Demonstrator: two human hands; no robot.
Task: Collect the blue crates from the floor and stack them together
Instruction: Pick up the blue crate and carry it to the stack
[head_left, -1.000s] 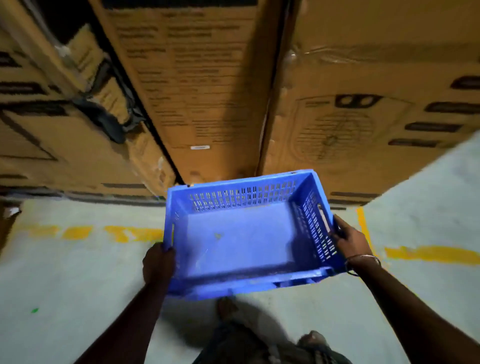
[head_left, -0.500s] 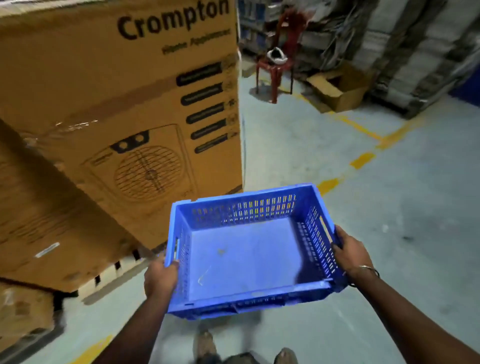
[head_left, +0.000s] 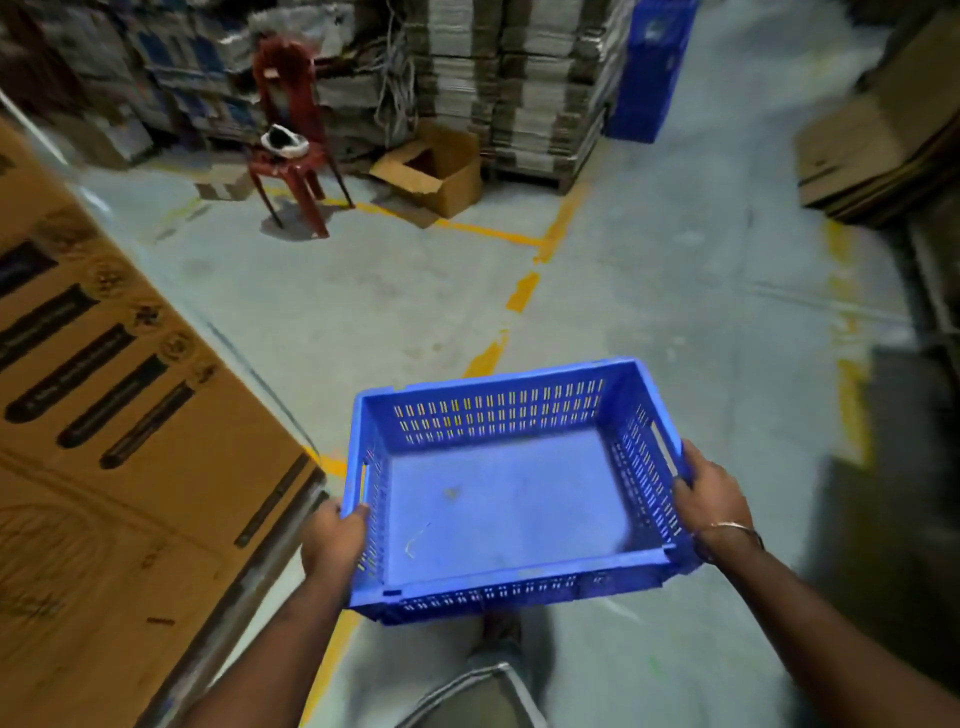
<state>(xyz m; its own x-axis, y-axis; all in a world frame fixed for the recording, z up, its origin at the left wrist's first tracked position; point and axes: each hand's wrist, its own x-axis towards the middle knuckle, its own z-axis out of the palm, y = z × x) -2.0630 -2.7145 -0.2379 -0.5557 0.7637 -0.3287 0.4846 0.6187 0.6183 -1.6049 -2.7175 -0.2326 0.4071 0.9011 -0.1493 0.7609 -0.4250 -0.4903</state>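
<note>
Left hand (head_left: 335, 535) grips left rim, right hand (head_left: 711, 499) grips right rim of blue crate (head_left: 511, 488). Crate empty, carried level above floor (head_left: 363, 312). Big cardboard box (head_left: 119, 467) just left; red chair (head_left: 291, 140) far ahead.

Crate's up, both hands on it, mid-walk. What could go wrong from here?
1. The blue crate hides the floor at the feet; a trip seems possible.
2. The large cardboard box sits close to the left hand; the crate could clip its corner.
3. The right hand holds only the rim; it might slip.
</note>
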